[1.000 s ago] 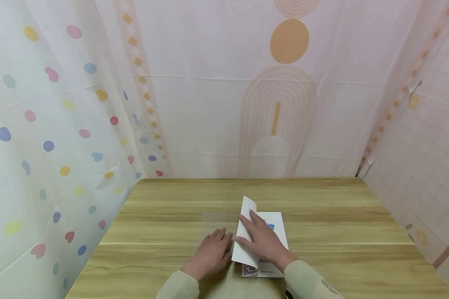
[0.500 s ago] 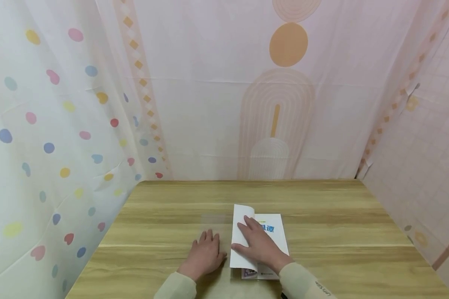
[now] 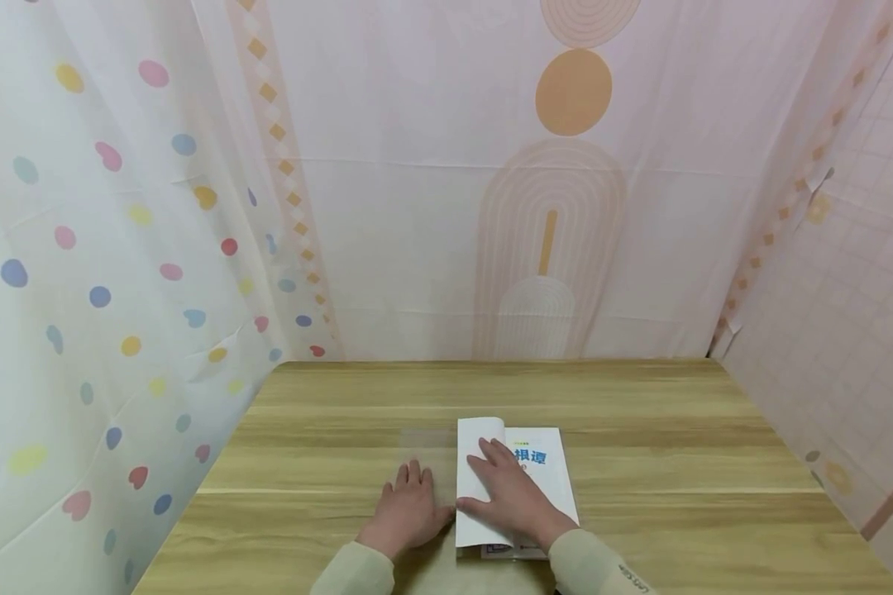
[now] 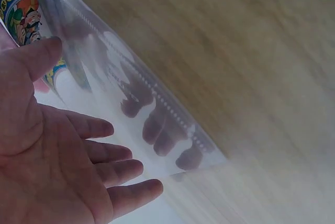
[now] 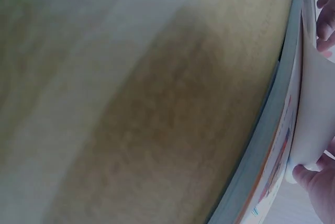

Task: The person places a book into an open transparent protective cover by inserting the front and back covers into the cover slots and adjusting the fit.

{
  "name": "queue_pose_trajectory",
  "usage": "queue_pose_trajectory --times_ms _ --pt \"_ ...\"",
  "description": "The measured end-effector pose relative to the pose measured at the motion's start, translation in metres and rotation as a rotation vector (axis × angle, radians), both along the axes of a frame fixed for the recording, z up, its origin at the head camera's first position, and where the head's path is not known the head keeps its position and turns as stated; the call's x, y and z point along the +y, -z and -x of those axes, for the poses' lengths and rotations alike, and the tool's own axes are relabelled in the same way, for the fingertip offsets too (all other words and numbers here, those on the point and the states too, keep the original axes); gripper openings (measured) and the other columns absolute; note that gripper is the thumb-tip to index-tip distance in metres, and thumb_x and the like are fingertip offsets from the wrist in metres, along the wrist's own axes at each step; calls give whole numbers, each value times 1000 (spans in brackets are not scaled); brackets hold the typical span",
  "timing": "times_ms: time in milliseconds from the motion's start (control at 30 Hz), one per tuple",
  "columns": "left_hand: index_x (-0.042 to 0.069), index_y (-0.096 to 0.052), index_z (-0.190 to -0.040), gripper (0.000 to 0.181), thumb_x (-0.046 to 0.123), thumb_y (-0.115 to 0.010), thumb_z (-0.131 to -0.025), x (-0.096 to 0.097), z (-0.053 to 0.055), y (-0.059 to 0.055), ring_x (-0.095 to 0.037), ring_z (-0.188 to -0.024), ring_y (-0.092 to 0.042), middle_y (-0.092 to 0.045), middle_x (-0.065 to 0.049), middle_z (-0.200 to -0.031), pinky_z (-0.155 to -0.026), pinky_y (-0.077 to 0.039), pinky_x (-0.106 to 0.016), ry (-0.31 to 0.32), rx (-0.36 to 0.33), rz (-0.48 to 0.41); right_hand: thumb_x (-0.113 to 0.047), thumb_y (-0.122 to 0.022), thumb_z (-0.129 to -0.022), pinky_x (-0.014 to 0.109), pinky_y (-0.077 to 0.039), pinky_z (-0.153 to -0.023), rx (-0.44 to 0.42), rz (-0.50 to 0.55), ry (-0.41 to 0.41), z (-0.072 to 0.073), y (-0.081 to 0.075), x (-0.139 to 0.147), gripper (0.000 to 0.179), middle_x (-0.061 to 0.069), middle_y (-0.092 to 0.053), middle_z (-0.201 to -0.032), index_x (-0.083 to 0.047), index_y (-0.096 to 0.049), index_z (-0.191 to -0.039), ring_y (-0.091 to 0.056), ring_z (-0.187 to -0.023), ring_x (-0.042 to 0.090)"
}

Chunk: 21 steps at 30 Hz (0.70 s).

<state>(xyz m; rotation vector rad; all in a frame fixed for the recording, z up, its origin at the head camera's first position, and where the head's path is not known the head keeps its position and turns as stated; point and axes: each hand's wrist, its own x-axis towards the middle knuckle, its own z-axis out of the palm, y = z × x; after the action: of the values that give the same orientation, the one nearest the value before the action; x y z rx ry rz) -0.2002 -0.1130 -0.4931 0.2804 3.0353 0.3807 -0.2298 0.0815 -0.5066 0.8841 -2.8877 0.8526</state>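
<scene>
A book [image 3: 555,475] with a white page bearing blue characters lies near the table's front. Its white cover flap [image 3: 479,429] is folded over to the left. My right hand [image 3: 517,501] lies on that flap with fingers spread, the thumb by its left edge. Left of the book, my left hand [image 3: 408,514] is laid on a clear plastic sheet [image 3: 426,439], fingers straight and thumb at the flap's edge. In the left wrist view, the clear plastic [image 4: 172,130] mirrors the fingertips, and a colourful printed cover [image 4: 26,17] shows beyond the thumb.
The wood-grain table [image 3: 699,463] extends around the book on both sides and behind. A dotted curtain [image 3: 119,248] hangs at the left, a patterned cloth [image 3: 417,240] at the back and another at the right.
The white flap, raised and curled a second ago, has swung left and lower under my right hand, uncovering more blue characters. My left hand has shifted slightly left.
</scene>
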Motion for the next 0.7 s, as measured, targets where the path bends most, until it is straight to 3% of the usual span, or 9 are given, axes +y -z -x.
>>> queue_pose_trajectory --times_ms 700 --pt "-11 -44 -141 78 45 -64 -90 3 -7 -1 -51 -140 -29 -32 -36 -149 -103 -28 -72 -37 -76 40 -54 -64 -89 51 -31 -113 71 -131 -8 0 1 -5 73 19 -36 -155 -4 -54 -141 -27 -145 36"
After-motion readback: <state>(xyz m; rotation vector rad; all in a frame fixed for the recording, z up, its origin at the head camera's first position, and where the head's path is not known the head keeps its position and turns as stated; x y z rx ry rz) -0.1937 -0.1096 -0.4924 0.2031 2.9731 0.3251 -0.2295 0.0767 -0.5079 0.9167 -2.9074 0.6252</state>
